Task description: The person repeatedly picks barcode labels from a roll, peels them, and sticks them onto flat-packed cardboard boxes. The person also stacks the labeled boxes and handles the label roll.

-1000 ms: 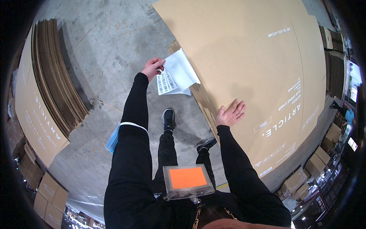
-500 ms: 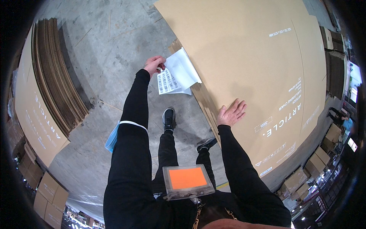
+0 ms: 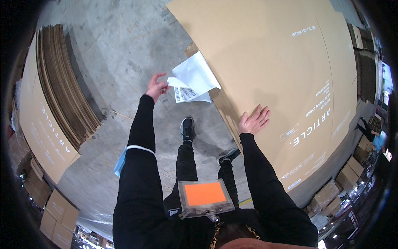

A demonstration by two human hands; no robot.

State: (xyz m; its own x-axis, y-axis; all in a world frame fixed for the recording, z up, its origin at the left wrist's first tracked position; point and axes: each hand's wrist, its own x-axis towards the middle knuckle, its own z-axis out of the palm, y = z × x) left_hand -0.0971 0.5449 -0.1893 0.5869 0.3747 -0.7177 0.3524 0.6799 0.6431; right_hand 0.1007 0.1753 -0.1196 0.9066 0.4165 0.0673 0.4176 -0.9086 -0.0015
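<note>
A white sheet of barcode labels [image 3: 185, 93] lies under a larger bluish-white sheet [image 3: 195, 74] that hangs over the edge of a cardboard stack. My left hand [image 3: 156, 88] is beside them, pinching the curled-up corner of the label sheet, its index finger raised away from the other fingers. The exact contact at the fingertips is small and partly hidden. On top of the large flat cardboard carton [image 3: 265, 70], my right hand [image 3: 254, 120] rests palm down with its fingers spread, holding nothing.
Another stack of flattened cartons [image 3: 62, 83] stands on the concrete floor [image 3: 124, 54] to the left. A blue face mask [image 3: 120, 162] hangs by its loop on my left upper arm. Brown boxes [image 3: 325, 195] and a person [image 3: 375, 139] are far right.
My left hand has moved left and down, and a corner of the label sheet now curls over toward it. My right hand stays on the cardboard with its fingers spread.
</note>
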